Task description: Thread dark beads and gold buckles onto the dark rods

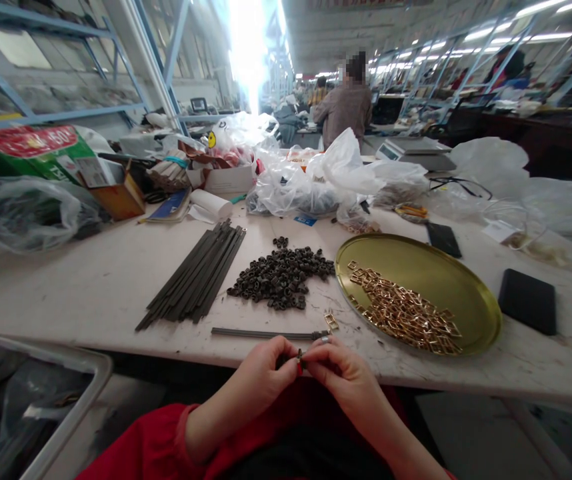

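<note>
My left hand (269,367) and my right hand (345,373) meet at the table's front edge, fingertips pinched together around a small dark and gold-toned piece (300,357), mostly hidden by the fingers. Just beyond them lies a short stack of thin dark strips (266,333), its right end near my right fingers. Two or so gold buckle frames (331,322) rest next to that end. Farther in is a heap of small dark loops (281,277). To its left, a bundle of long dark strips (193,273) lies slantwise. On the right, a gold round tray (431,267) holds a pile of gold buckles (406,313).
A black flat box-like object (527,301) and a dark wallet-like item (443,240) lie right of the tray. Plastic bags (316,180), a paper roll (211,205) and a cardboard box (119,193) line the back. A plastic bin (101,367) stands below left. A person (346,110) faces away beyond.
</note>
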Demonstrator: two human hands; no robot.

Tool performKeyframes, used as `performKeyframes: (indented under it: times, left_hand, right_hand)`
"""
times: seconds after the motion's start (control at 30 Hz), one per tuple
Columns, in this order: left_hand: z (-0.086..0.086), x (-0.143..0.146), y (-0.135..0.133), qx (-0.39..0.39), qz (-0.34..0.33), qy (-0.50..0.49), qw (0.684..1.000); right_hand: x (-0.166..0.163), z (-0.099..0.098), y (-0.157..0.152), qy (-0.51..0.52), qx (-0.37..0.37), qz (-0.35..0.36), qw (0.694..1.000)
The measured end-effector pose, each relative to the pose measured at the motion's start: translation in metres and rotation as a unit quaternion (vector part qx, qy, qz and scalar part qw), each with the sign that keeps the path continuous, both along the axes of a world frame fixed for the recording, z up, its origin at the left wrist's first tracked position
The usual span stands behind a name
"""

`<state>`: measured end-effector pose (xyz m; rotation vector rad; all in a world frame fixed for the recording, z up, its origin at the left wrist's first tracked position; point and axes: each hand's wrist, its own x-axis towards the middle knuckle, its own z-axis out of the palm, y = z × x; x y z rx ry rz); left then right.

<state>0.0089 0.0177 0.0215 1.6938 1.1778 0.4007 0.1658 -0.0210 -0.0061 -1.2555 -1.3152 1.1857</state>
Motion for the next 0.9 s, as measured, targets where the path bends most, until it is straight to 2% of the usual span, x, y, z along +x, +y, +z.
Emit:
performKeyframes:
  times: [0.1, 0.23, 0.33, 0.43, 0.57, 0.67, 0.9]
  left_hand:
    - [0.001, 0.002, -0.005, 0.007, 0.007, -0.012, 1.0]
    - [0.001, 0.002, -0.01, -0.024, 0.0, -0.064, 0.998]
    - [0.0, 0.003, -0.01, -0.058, 0.015, -0.073, 0.996]
    - [-0.002, 0.005, -0.009, -0.055, 0.053, -0.083, 0.994]
    - [-0.002, 0.009, -0.011, -0.054, 0.07, -0.106, 0.99]
    - [-0.001, 0.012, -0.014, -0.054, 0.073, -0.135, 0.987]
    - [-0.01, 0.009, -0.012, -0.085, 0.095, -0.151, 0.98]
  right_hand:
    - [-0.004, -0.004, -0.004, -0.012, -0.009, -0.048, 0.999]
    - [-0.006, -0.01, -0.008, -0.044, -0.018, -0.111, 0.993]
    - [-0.008, -0.012, -0.012, -0.12, 0.067, -0.133, 0.982]
    - [-0.014, -0.014, -0.017, -0.163, 0.157, -0.126, 0.966]
    - [-0.018, -0.019, -0.021, -0.188, 0.207, -0.121, 0.952]
    - [-0.016, -0.021, -0.019, -0.2, 0.208, -0.129, 0.949]
    - [-0.013, -0.018, -0.014, -0.143, 0.161, -0.086, 0.973]
